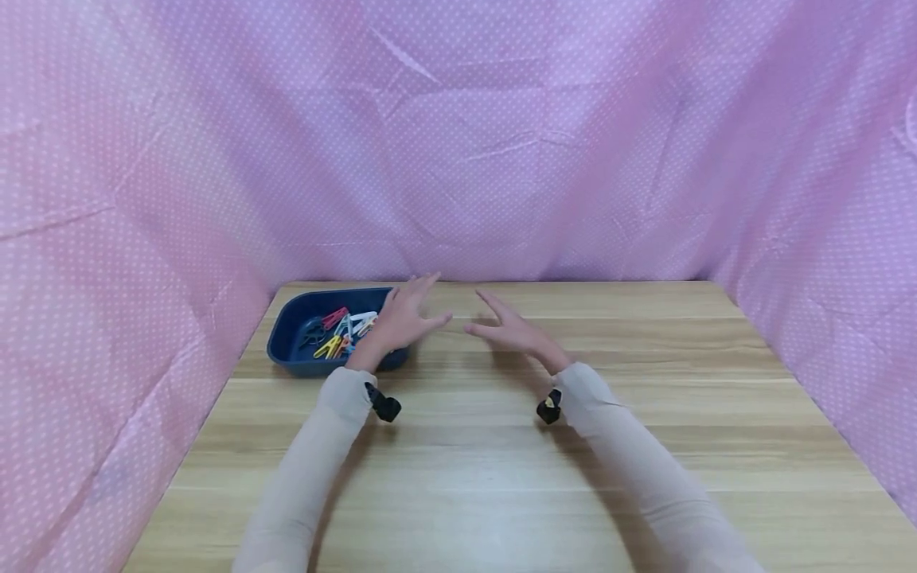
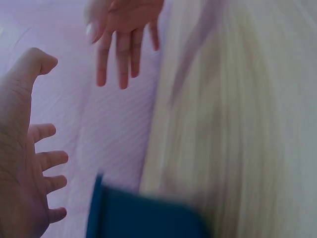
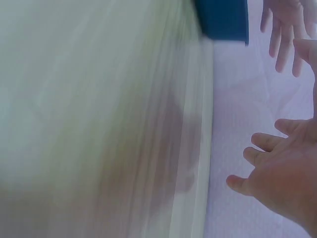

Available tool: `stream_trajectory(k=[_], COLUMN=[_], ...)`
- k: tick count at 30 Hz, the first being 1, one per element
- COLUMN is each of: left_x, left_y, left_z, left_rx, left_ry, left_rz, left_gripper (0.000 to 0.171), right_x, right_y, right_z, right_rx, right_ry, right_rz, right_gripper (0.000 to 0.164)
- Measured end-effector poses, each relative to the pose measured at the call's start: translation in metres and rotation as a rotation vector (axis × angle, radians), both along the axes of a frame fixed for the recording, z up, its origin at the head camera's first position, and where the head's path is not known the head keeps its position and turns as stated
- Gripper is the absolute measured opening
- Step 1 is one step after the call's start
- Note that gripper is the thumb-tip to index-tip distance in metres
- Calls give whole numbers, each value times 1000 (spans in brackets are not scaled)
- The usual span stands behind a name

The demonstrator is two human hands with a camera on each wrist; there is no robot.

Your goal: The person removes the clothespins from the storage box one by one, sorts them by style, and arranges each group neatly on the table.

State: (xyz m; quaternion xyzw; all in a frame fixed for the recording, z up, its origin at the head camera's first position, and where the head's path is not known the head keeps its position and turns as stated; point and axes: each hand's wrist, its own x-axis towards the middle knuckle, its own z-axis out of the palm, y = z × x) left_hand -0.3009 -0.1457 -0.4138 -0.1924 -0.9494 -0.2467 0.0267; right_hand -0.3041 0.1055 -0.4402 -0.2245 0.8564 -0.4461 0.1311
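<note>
In the head view my left hand [image 1: 403, 320] hovers over the right end of a dark blue tub [image 1: 301, 368], holding nothing, with its fingers spread. Colourful clothespins lie in that tub, among them a yellow clothespin [image 1: 329, 347] and a red clothespin [image 1: 334, 318]. My hand and wrist hide some of them. Across a small gap, my right hand [image 1: 510, 329] is held above the table, its fingers extended and nothing in its grasp. Both wrist views show the two hands facing each other, with the tub's blue wall [image 2: 148, 213] blurred nearby.
A wooden table [image 1: 487, 477] spreads under both arms. Pink dotted cloth [image 1: 501, 159] hangs behind the table and along its left and right sides. The tub stands at the table's back left corner. A small black device [image 1: 384, 404] is strapped at each wrist.
</note>
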Motion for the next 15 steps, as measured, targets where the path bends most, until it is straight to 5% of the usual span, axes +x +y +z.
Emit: stream_trajectory(k=[10, 15], left_x=[12, 21], left_y=[-96, -143], left_z=[11, 5], left_rx=[220, 228], left_ry=[-152, -107], left_rz=[90, 159], left_gripper=[93, 98], right_x=[9, 13], right_y=[-55, -77], right_z=[1, -1], right_rx=[-152, -165], right_ry=[-75, -83], right_rz=[44, 58], right_gripper=[96, 99])
